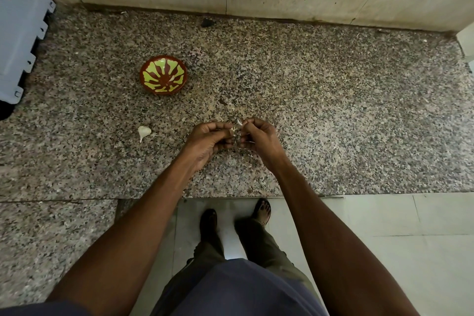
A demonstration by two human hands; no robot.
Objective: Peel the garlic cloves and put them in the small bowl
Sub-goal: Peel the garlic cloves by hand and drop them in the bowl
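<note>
Speckled granite counter (333, 115) against a pale wall

A small bowl (163, 75), brown with yellow-green leaf shapes, sits on it left of centre. A loose piece of garlic (144, 132) lies nearer the front edge, well apart from the bowl. A pale blue-grey appliance (18, 23) stands at the far left.

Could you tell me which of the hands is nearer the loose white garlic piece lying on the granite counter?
Left. The left hand is just right of the white garlic piece; the right hand is farther right.
</note>
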